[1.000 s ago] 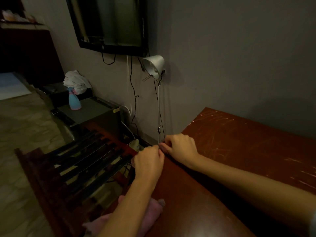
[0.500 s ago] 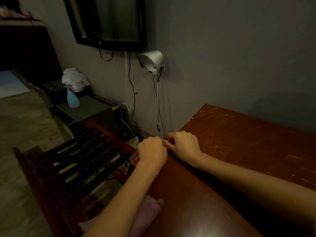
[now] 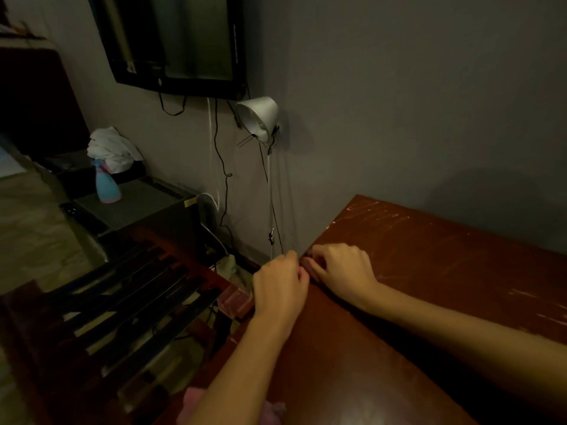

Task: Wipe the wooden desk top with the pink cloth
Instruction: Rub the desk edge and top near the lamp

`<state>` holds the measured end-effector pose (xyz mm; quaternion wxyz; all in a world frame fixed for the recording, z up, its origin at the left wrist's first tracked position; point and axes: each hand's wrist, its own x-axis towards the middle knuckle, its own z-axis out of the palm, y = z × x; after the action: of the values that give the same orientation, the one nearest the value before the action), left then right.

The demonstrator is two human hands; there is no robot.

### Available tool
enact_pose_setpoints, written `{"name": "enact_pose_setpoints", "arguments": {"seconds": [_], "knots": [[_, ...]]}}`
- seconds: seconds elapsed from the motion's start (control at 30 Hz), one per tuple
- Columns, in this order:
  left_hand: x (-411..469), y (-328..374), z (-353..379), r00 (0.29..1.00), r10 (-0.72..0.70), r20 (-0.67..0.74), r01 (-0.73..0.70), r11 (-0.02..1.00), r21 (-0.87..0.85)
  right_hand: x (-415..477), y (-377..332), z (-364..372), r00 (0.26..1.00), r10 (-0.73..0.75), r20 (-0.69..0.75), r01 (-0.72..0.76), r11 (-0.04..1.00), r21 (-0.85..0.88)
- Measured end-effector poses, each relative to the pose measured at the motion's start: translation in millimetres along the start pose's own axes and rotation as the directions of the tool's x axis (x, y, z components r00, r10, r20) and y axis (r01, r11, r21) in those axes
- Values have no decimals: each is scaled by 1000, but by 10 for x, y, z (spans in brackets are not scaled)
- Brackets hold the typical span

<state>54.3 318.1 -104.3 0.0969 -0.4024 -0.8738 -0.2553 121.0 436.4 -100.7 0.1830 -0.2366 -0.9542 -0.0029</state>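
Note:
The dark red wooden desk top [image 3: 429, 271], scratched in places, fills the right side. The pink cloth [image 3: 196, 406] lies bunched at the desk's near left edge, partly hidden under my left forearm, and neither hand touches it. Both hands meet at the desk's left edge. My right hand [image 3: 340, 266] rests on the wood with curled fingers pinching a small pinkish object [image 3: 306, 264] at the edge. My left hand [image 3: 279, 291] is knuckles-up against it, fingers hidden. A translucent pinkish piece [image 3: 236, 302] shows just under that hand.
A clamp lamp [image 3: 259, 118] on a thin stem rises by the desk's left edge, with cords along the wall. A dark slatted wooden chair [image 3: 122, 308] stands left of the desk. Further left, a blue spray bottle [image 3: 106, 187] stands on a low cabinet. A screen [image 3: 178, 44] hangs above.
Both hands stay together at the desk's left edge. My left hand has closed in slightly on my right, and the pinkish piece under it shows more.

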Motion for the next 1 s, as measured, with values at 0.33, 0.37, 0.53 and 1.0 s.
{"name": "enact_pose_setpoints", "arguments": {"seconds": [0.33,0.37,0.53,1.0], "knots": [[-10,-49,-61,997,73,-27,-73,997,-4,580,310,-3,982,187,-9,-187,982,-8],[-10,-46,-55,997,70,-27,-70,998,-2,514,331,-28,983,184,-13,-184,983,-24],[2,-13,6,997,70,-12,-70,997,16,194,113,-28,999,43,12,-43,999,-16],[14,-19,-12,997,73,-16,-72,997,11,455,303,71,995,97,-26,-98,995,-24]]}}
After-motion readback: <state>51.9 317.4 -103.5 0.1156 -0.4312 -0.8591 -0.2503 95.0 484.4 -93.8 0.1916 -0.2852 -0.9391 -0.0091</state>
